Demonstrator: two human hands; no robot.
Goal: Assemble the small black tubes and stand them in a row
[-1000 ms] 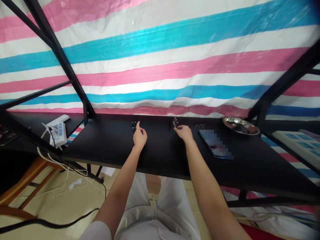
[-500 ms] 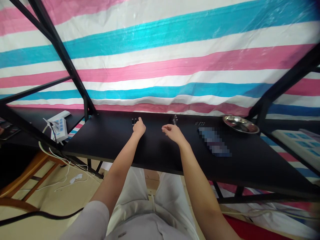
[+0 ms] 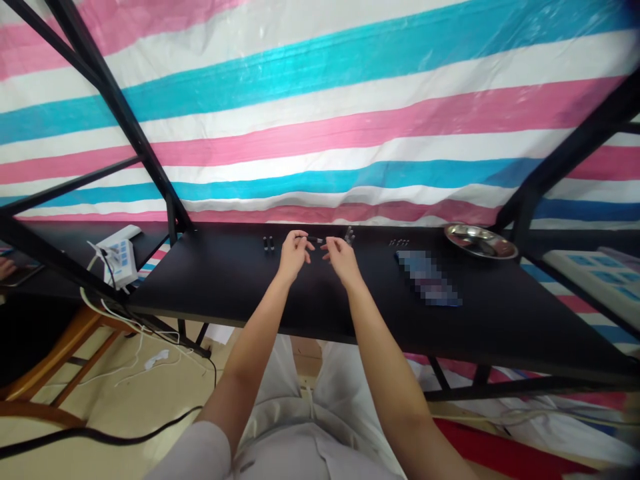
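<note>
Both hands meet above the middle of the black table (image 3: 225,287). My left hand (image 3: 293,251) pinches a small dark cylindrical piece (image 3: 314,239) that points toward my right hand (image 3: 340,255), whose fingers are curled close to the piece's other end. What the right fingers hold is too small to make out. Two small dark pieces (image 3: 269,244) stand on the table just left of my left hand. A small grey cluster of parts (image 3: 349,235) sits just behind my right hand.
A row of tiny dark parts (image 3: 399,243), a phone (image 3: 429,279) and a metal dish (image 3: 479,241) lie to the right. A white power strip (image 3: 117,257) with cables sits on the left shelf. Black frame bars rise on both sides; a wooden chair stands lower left.
My left hand went to the dark pieces, picked one up and came right. My right hand left the grey cluster and moved left, so both hands now meet at the middle.
</note>
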